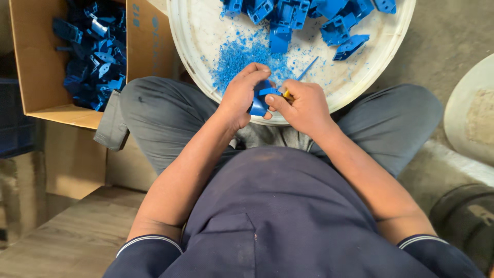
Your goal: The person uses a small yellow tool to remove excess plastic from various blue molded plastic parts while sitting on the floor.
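Gripped a blue plastic part (259, 100) in the left hand (242, 98). Pinched a small yellow-handled tool (286, 94) in the right hand (303, 105), above a white tray (360, 77).

— The blue part (260, 100) in the left hand (242, 95) looks like moulded plastic, smooth with a slight sheen.

— Same for the blue parts (309, 18) heaped on the round white tray (360, 82); that tray is matt plastic, dusted with fine blue shavings (234, 56), rough and crumbly.

— The right hand (303, 105) pinches a small tool with a yellow bit (286, 94); its material I cannot tell.

— The box (41, 77) is plain brown cardboard, dull and fibrous. The trousers (164, 113) are grey woven cloth, the shirt (278, 206) dark matt knit.

— The floor (447, 41) looks like rough concrete.
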